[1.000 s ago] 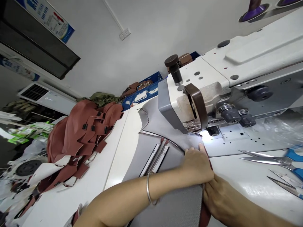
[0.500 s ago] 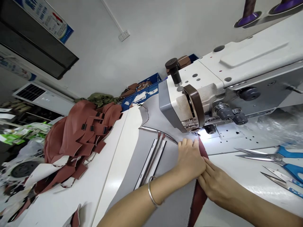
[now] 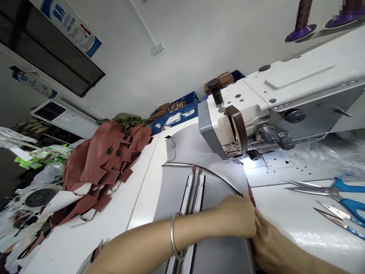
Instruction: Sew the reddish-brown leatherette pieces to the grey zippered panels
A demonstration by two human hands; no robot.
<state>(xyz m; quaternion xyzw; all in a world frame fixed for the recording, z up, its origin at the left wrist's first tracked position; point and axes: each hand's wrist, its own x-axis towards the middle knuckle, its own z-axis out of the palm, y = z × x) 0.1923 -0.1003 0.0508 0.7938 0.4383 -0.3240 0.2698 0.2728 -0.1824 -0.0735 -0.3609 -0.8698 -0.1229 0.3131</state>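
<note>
A grey-backed panel [image 3: 219, 228] with reddish-brown material at its right edge lies under the sewing machine [image 3: 245, 114]. Its far part reaches beneath the lit needle area. A curved dark-and-white seam and two white strips [image 3: 186, 194] run across it. My left hand [image 3: 238, 215], a metal bangle at its wrist, is closed on the panel's right edge, nearer to me than the needle. Against it, my right hand [image 3: 265, 238] is also closed at that edge. Its fingertips are largely hidden behind the left hand and the panel.
Large blue-handled scissors [image 3: 332, 190] and small snips [image 3: 339, 217] lie on the table to the right. Stacked reddish-brown pieces [image 3: 97, 163] cover the left side. Blue crates [image 3: 176, 116] stand behind. Clear plastic sheeting [image 3: 322, 148] lies right of the needle.
Both hands have moved nearer to me along the panel's edge. My left hand's extended fingers have curled in. The panel has turned, showing more of its curved seam.
</note>
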